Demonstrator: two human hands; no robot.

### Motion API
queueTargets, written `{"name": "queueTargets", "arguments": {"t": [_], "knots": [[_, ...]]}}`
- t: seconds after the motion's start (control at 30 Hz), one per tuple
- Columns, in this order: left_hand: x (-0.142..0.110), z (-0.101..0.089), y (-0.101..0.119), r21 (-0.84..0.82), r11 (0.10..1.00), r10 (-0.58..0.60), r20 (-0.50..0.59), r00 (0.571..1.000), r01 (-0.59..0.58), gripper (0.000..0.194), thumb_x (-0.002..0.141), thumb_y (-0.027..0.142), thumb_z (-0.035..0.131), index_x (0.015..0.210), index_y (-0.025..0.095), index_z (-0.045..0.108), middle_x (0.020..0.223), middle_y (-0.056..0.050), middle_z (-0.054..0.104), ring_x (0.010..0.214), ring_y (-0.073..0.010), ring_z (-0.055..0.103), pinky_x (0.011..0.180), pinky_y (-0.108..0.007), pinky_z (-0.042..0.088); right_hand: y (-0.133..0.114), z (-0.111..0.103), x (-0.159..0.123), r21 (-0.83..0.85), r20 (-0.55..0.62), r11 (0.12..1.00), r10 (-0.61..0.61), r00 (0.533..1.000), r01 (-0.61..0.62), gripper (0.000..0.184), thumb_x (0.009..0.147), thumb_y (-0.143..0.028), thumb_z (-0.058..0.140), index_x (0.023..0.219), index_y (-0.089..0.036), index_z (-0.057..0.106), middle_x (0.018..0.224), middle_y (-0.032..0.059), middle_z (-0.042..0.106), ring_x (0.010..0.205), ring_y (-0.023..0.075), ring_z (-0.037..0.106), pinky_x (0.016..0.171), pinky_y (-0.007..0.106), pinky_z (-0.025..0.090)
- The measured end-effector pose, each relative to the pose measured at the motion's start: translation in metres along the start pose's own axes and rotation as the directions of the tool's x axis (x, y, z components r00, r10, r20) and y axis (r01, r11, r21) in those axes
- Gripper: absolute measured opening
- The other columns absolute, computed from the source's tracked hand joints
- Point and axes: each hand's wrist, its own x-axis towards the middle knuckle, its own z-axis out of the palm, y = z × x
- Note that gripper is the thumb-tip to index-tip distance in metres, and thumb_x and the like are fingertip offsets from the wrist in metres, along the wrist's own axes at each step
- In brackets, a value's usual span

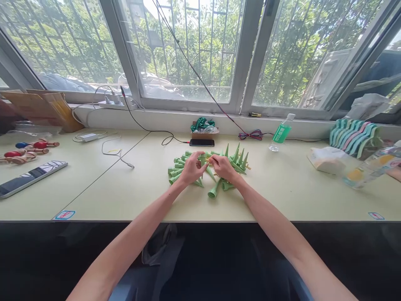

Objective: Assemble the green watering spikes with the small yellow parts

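Observation:
My left hand [191,169] is closed, thumb and fingers around a green plastic cone-shaped spike [203,159]. Right beside it, my right hand [223,166] is pinched at a small yellow piece [208,160], touching or nearly touching the held spike; the fingers partly hide the contact. More green spikes [176,171] lie in a heap left of my hands, wide ends facing outward. To the right, several spikes stand point up [237,155], some with small yellow parts [248,167]. One loose spike [213,193] lies in front, its hollow end toward me.
Behind the heap lie a black phone [201,142] and a small box with green material [204,130]. A green-labelled bottle [282,133], a tissue pack [326,160] and pastel hangers [354,137] stand right. Cables [117,154] and a silver-black device [33,177] lie left.

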Motion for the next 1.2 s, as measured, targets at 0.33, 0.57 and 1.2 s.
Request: {"name": "queueTargets", "arguments": {"t": [0.33, 0.57, 1.2], "knots": [[-0.003, 0.000, 0.002, 0.034, 0.997, 0.065, -0.031, 0.997, -0.064, 0.037, 0.084, 0.026, 0.062, 0.120, 0.020, 0.054, 0.117, -0.009, 0.056, 0.061, -0.0091, 0.056, 0.061, -0.028, 0.054, 0.003, 0.004, 0.001, 0.019, 0.001, 1.000, -0.002, 1.000, 0.002, 0.030, 0.096, -0.035, 0.039, 0.071, -0.021, 0.047, 0.065, -0.0001, 0.053, 0.059, 0.0138, 0.043, 0.059, 0.026, 0.033], [-0.005, 0.000, 0.001, 0.069, 0.993, 0.103, -0.058, 0.993, -0.099, 0.036, 0.085, 0.025, 0.061, 0.120, 0.020, 0.054, 0.115, -0.009, 0.056, 0.063, -0.0091, 0.055, 0.061, -0.026, 0.054, 0.003, 0.005, 0.002, 0.027, 0.001, 1.000, 0.008, 1.000, -0.008, 0.029, 0.096, -0.033, 0.039, 0.071, -0.021, 0.047, 0.066, 0.0002, 0.055, 0.059, 0.0137, 0.044, 0.059, 0.026, 0.033], [-0.001, 0.003, -0.003, -0.355, 0.917, -0.237, -0.118, 0.964, 0.182, 0.036, 0.089, 0.046, 0.059, 0.111, 0.019, 0.070, 0.096, -0.007, 0.072, 0.073, -0.0198, 0.073, 0.063, -0.031, 0.061, -0.012, 0.003, 0.007, 0.043, -0.136, 0.999, 0.029, 0.990, -0.023, 0.024, 0.097, -0.040, 0.044, 0.090, -0.020, 0.055, 0.067, -0.0003, 0.058, 0.057, 0.0139, 0.049, 0.059, 0.026, 0.035]]}}
